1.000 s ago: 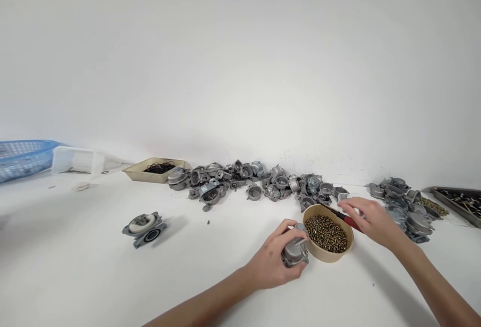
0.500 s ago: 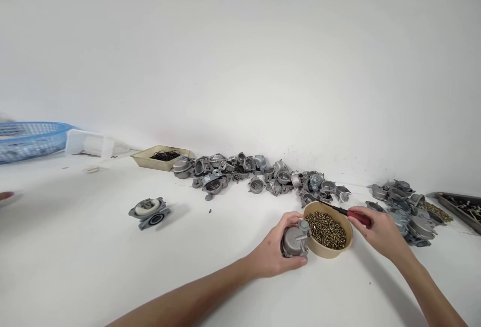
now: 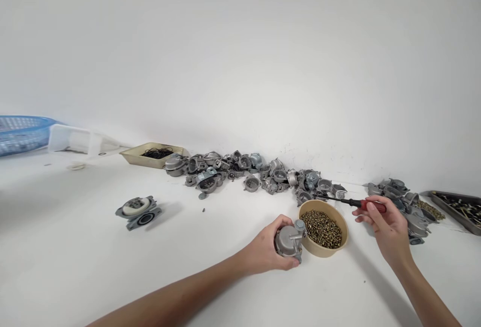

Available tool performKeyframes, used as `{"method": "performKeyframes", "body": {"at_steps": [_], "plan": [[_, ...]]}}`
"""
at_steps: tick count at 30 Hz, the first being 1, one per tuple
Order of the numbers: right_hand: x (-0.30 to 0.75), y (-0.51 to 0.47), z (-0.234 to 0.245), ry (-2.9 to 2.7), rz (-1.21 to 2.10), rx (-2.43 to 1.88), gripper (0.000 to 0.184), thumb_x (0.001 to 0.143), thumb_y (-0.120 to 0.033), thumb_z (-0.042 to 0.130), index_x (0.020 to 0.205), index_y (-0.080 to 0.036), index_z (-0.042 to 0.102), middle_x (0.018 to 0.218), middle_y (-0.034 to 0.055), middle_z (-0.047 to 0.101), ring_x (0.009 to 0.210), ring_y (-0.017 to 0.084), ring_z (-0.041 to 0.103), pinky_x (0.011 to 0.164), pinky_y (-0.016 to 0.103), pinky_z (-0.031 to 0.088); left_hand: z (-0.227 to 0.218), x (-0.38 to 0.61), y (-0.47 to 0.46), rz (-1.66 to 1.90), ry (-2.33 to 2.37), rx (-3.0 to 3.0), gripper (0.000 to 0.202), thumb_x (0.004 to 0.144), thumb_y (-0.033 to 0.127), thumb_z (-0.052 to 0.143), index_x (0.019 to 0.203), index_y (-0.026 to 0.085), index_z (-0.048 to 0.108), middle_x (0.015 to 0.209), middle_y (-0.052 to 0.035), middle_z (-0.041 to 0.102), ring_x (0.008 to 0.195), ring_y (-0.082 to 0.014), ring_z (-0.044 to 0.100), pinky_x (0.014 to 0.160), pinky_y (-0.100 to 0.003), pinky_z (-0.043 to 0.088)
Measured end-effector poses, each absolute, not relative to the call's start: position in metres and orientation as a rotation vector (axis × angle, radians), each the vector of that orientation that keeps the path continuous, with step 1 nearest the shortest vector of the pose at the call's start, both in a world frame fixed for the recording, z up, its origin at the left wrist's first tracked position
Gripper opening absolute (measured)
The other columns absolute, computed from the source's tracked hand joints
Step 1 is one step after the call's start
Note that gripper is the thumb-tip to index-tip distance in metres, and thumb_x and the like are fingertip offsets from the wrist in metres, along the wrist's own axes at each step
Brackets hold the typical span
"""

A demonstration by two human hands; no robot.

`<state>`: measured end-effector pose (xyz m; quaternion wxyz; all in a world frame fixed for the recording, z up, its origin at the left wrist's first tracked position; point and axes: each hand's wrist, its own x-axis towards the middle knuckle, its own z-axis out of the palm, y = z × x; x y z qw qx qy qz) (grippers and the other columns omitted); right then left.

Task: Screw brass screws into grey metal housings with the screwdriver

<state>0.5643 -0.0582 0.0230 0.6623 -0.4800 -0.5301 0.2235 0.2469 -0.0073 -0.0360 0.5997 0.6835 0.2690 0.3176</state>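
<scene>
At far left, a blue basket [image 3: 24, 139] sits beside a white container [image 3: 69, 139] on a white counter [image 3: 210, 236]. A grey part with a white insert [image 3: 136, 207] lies alone, nearer than a tan tray [image 3: 130, 157] of black rings. Grey metal housings [image 3: 278, 175] line the wall. The left hand [image 3: 263, 249] grips a round metal housing [image 3: 288, 241] just beside a bowl [image 3: 319, 251] of brassy screws [image 3: 321, 229]. The right hand [image 3: 389, 229] holds a red-handled screwdriver [image 3: 355, 203], its shaft pointing left past the bowl's far rim. Beyond are more housings [image 3: 417, 224] and a dark tray [image 3: 449, 211].
</scene>
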Motion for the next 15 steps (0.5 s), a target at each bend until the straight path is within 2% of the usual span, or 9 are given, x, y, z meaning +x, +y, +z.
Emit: {"method": "performKeyframes", "body": {"at_steps": [2, 7, 10, 13, 15], "plan": [[0.560, -0.058, 0.021, -1.178, 0.549, -1.059, 0.031, 0.092, -0.051, 0.080, 0.104, -0.023, 0.070, 0.093, 0.0051, 0.070, 0.074, 0.022, 0.075, 0.063, 0.033, 0.066, -0.037, 0.247, -0.008, 0.708, 0.677, 1.620, 0.060, 0.062, 0.027, 0.088, 0.112, 0.023, 0.056, 0.095, 0.0024, 0.069, 0.081, -0.0175, 0.064, 0.071, -0.028, 0.049], [0.549, -0.059, 0.020, -1.176, 0.546, -1.007, 0.028, 0.094, -0.049, 0.077, 0.102, -0.024, 0.069, 0.081, 0.0019, 0.065, 0.061, 0.018, 0.065, 0.059, 0.033, 0.059, -0.034, 0.248, -0.013, 0.694, 0.732, 1.602, 0.061, 0.062, 0.033, 0.092, 0.115, 0.023, 0.062, 0.099, 0.0002, 0.072, 0.089, -0.0218, 0.067, 0.078, -0.032, 0.051], [0.544, -0.063, 0.022, -1.189, 0.580, -0.994, 0.025, 0.095, -0.046, 0.077, 0.100, -0.023, 0.070, 0.069, -0.0011, 0.059, 0.059, 0.018, 0.062, 0.059, 0.031, 0.054, -0.029, 0.249, -0.017, 0.718, 0.752, 1.579, 0.049, 0.065, 0.032, 0.087, 0.107, 0.022, 0.063, 0.094, 0.0000, 0.072, 0.085, -0.0213, 0.067, 0.074, -0.030, 0.051], [0.540, -0.068, 0.024, -1.187, 0.618, -0.993, 0.024, 0.095, -0.045, 0.078, 0.097, -0.022, 0.070, 0.070, -0.0006, 0.059, 0.057, 0.015, 0.057, 0.055, 0.028, 0.047, -0.023, 0.249, -0.017, 0.727, 0.796, 1.598, 0.040, 0.064, 0.029, 0.083, 0.097, 0.021, 0.064, 0.088, 0.0007, 0.072, 0.080, -0.0209, 0.065, 0.069, -0.029, 0.049], [0.538, -0.070, 0.024, -1.189, 0.620, -0.993, 0.025, 0.094, -0.045, 0.079, 0.095, -0.022, 0.070, 0.074, 0.0009, 0.061, 0.055, 0.013, 0.054, 0.053, 0.027, 0.044, -0.021, 0.248, -0.017, 0.715, 0.807, 1.622, 0.041, 0.063, 0.027, 0.082, 0.100, 0.022, 0.065, 0.089, 0.0011, 0.072, 0.081, -0.0214, 0.065, 0.071, -0.030, 0.049]]}}
